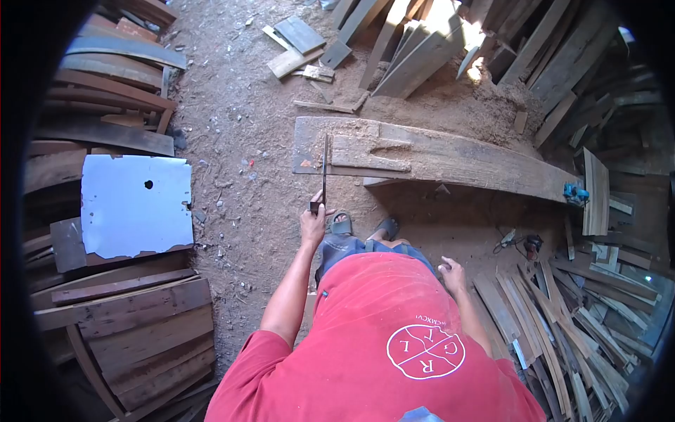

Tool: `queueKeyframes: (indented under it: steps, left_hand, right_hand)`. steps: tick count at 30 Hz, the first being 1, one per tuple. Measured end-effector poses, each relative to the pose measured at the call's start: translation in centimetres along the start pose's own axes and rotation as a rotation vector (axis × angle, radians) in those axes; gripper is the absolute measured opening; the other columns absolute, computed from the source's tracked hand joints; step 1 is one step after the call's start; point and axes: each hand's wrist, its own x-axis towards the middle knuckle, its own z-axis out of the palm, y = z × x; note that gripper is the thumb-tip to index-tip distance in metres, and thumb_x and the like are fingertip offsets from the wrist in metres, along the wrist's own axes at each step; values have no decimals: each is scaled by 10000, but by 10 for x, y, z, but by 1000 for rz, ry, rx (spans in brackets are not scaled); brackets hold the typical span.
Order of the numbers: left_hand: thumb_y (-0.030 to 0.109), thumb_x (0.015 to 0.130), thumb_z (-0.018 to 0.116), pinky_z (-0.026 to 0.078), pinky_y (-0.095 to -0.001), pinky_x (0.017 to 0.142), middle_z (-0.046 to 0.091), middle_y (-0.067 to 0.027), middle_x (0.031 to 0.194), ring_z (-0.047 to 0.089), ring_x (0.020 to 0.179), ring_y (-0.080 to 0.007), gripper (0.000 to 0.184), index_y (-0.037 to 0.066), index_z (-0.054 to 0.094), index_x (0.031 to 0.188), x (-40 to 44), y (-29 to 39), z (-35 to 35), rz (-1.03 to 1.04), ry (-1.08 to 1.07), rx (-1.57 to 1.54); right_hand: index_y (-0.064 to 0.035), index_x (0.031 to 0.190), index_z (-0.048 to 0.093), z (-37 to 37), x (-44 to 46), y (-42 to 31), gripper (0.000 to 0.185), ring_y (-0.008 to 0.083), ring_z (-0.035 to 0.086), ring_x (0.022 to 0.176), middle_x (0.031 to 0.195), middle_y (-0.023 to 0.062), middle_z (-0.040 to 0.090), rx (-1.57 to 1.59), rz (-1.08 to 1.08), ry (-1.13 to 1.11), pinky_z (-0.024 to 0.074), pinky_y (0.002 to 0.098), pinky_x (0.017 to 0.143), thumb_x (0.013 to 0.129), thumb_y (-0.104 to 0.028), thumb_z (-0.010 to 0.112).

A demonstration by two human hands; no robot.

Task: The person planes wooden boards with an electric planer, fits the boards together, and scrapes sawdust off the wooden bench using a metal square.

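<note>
My left hand point(313, 225) is closed around the dark stock of a try square point(325, 169). Its thin blade points away from me and crosses over the left end of a long wooden plank point(478, 156). Sawdust covers much of that plank, and a shorter notched board point(369, 156) lies on top near its left end. Beside my right hip hangs my right hand point(452, 273), fingers loosely apart, with nothing visible in it.
A blue power tool point(575, 193) sits at the plank's right end. Wood offcuts point(299, 49) lie on the ground ahead. Stacked boards point(140, 337) stand at left under a white sheet point(137, 204). Loose strips point(562, 330) pile up at right.
</note>
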Motion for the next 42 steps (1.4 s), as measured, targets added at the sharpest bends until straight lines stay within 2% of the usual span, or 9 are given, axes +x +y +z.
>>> queueKeyframes:
  steps: [11, 14, 16, 20, 26, 28, 38, 40, 42]
  left_hand:
    - [218, 1067, 542, 572, -370, 750, 791, -183, 916, 781, 962, -263, 421, 154, 571, 1482, 9, -17, 10, -43, -35, -101]
    - [247, 1067, 546, 567, -363, 705, 795, -162, 905, 791, 878, -233, 425, 182, 572, 1486, 11, -21, 10, -22, -15, -128]
    - [270, 1068, 545, 560, -363, 685, 800, -140, 908, 780, 781, -223, 428, 200, 571, 1489, 12, -25, 11, -4, -16, -65]
    - [283, 1066, 545, 555, -367, 677, 801, -127, 907, 752, 704, -232, 432, 204, 570, 1489, 12, -26, 13, 23, -18, -27]
    - [261, 1061, 550, 577, -395, 759, 795, -151, 912, 786, 878, -288, 432, 172, 569, 1484, 13, -26, 14, 18, 1, -50]
    - [248, 1065, 543, 583, -403, 797, 792, -174, 924, 775, 956, -308, 424, 158, 572, 1479, 12, -24, 16, 13, 4, -79]
    - [223, 1074, 525, 589, -393, 803, 790, -188, 927, 779, 962, -306, 420, 160, 557, 1488, 2, -5, 12, 4, 1, -75]
    - [224, 1074, 527, 591, -387, 802, 790, -186, 923, 783, 942, -297, 420, 167, 556, 1490, 4, -10, 13, 26, 3, -55]
    - [229, 1073, 530, 592, -387, 800, 790, -185, 923, 784, 935, -290, 424, 174, 556, 1492, 4, -11, 13, 8, -11, -60]
  right_hand:
    - [-52, 1349, 687, 3, -6, 0, 447, 226, 760, 907, 1051, 172, 790, 38, 72, 19, 586, 345, 856, 912, -145, 708]
    - [-101, 1337, 705, 3, -1, -2, 451, 264, 766, 986, 1080, 176, 786, 92, 101, 44, 583, 380, 925, 891, -166, 729]
    - [-56, 1365, 678, 3, 3, 0, 459, 188, 745, 865, 1006, 147, 791, 72, 43, 43, 583, 333, 830, 915, -144, 712]
    - [-58, 1367, 677, 4, 6, 1, 460, 180, 743, 858, 998, 146, 790, 51, 34, 45, 584, 331, 820, 915, -139, 708]
    - [-65, 1366, 680, 2, 5, 1, 456, 178, 742, 840, 998, 142, 789, 30, 42, 31, 586, 332, 806, 918, -145, 706]
    - [-126, 1352, 698, -1, 6, 0, 463, 269, 756, 1013, 1079, 152, 789, 44, 124, 0, 573, 382, 936, 894, -186, 729]
    - [-113, 1347, 700, -4, 7, 0, 458, 262, 763, 981, 1076, 167, 787, 72, 126, 0, 580, 382, 910, 895, -186, 717]
    - [-73, 1380, 670, -3, 6, 1, 467, 175, 749, 837, 960, 125, 792, 39, 75, 7, 581, 328, 816, 925, -173, 701]
    - [-77, 1379, 672, -4, 7, 0, 467, 181, 751, 845, 964, 127, 793, 28, 76, 9, 580, 332, 823, 924, -178, 701]
